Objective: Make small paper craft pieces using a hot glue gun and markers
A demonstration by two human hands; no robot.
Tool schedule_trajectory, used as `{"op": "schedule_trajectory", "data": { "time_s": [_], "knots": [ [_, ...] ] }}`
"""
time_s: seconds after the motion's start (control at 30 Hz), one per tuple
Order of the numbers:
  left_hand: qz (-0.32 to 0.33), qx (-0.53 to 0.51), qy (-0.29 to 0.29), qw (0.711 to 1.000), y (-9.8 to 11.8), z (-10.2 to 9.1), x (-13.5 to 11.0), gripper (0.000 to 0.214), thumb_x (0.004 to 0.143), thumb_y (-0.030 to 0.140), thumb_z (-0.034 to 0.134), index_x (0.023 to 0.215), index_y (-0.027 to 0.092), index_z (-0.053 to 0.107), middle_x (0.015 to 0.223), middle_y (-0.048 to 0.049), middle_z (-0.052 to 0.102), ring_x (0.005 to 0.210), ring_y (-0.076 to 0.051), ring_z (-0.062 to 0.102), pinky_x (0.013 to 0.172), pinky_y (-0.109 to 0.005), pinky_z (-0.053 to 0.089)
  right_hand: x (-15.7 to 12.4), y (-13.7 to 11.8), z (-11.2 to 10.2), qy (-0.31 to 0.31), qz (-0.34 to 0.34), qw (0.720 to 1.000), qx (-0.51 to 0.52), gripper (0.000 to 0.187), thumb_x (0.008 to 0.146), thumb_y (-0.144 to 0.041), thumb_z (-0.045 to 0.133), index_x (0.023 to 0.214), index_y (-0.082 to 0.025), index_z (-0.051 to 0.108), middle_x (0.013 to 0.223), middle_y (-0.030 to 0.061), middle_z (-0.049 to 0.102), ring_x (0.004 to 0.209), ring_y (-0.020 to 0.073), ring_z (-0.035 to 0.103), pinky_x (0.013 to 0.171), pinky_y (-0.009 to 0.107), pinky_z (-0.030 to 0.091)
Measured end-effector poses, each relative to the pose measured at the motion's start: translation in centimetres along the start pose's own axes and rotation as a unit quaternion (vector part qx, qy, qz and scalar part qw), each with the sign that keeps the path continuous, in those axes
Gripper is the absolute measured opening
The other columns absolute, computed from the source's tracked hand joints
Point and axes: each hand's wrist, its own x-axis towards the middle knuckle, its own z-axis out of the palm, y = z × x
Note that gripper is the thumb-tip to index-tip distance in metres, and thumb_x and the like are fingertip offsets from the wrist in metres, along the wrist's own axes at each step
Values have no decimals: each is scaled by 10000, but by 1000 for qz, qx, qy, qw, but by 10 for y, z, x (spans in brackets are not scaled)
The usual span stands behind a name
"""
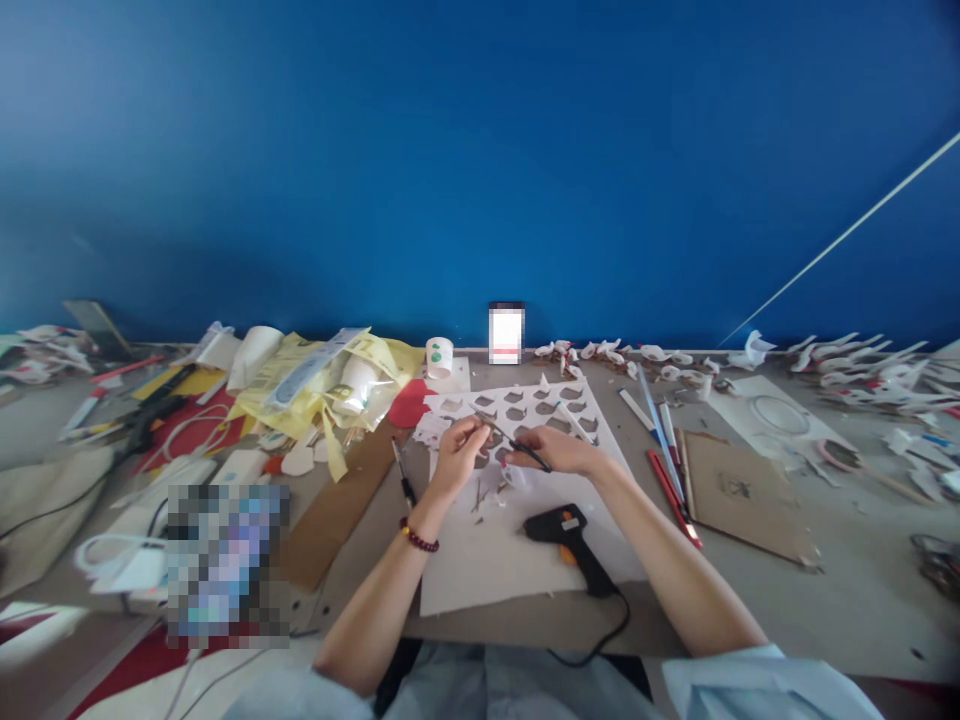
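My left hand (459, 448) and my right hand (553, 450) meet over a white sheet (480, 560) full of cut-out holes. Both hands pinch the two ends of one thin dark stick or wire (510, 440) that runs between them. My left wrist wears a dark red bead bracelet (418, 540). A black and orange glue gun (570, 535) lies on the sheet just below my right hand, and its black cord runs toward me. Small paper scraps lie under my hands.
A pen (403, 475) lies left of the sheet. Red and blue pencils (670, 470) and a brown board (739, 495) lie to the right. Yellow bags (330, 385), a paper cup (439, 356), paper rolls and white cut-outs line the blue wall.
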Motion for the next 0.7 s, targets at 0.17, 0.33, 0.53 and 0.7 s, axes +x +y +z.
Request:
{"op": "schedule_trajectory", "data": {
  "time_s": [0.17,0.33,0.53,0.7],
  "knots": [
    [-8,1,3,1000,-3,-1,1,251,758,364,573,603,167,569,617,8,543,586,-113,508,545,-223,406,2,4,2,9,-5,1000,1,333,763,-468,546,598,-179,527,527,-47,387,503,91,333,476,243,227],
    [-8,-6,3,1000,-4,0,1,243,757,354,577,603,166,569,609,9,541,571,-111,505,540,-224,407,2,3,3,10,2,1000,5,344,758,-474,551,582,-178,534,516,-49,384,495,89,322,474,245,219],
    [-14,-2,4,1000,-2,0,2,237,752,347,578,599,168,563,603,12,542,554,-108,505,537,-226,407,1,2,3,17,-3,1000,4,363,751,-467,557,541,-179,489,500,-54,358,493,86,305,476,246,216],
    [-23,-14,8,1000,-2,0,1,236,742,356,589,600,169,569,602,12,548,546,-108,509,536,-229,414,1,3,3,16,-7,1000,2,404,762,-452,541,491,-181,413,457,-59,327,461,80,307,476,244,241]
  ]
}}
